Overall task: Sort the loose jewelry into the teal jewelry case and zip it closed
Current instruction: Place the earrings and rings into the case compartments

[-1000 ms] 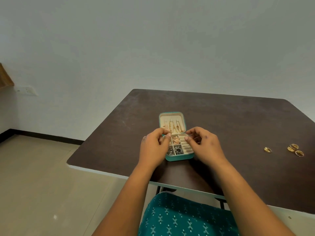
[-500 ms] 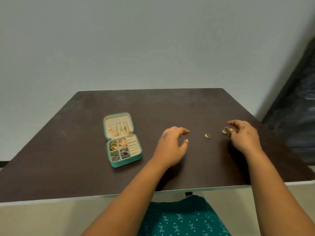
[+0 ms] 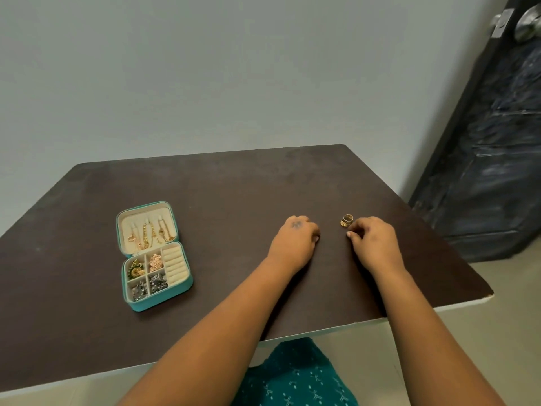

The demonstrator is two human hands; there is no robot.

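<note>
The open teal zip-around jewelry case (image 3: 156, 256) lies near the dark brown table's (image 3: 234, 186) left edge (lid back, ready for filling). The small gold rings (image 3: 347, 220) sit toward the right edge, just beside the right hand (image 3: 373, 244), whose curled fingertips seem to pinch something small; the left hand (image 3: 295, 240) rests curled, holding nothing visible.

light is soft, even, moderately dim; no glare. faint shadows sit under my forearms on the table (image 3: 234, 183). the wall (image 3: 205, 68) shades darker toward the upper corners. wide-angle bending curves the table edges and tilts the door (image 3: 491, 142). detail is slightly soft overall; contents of the jewelry case (image 3: 155, 253) blur together.
</note>
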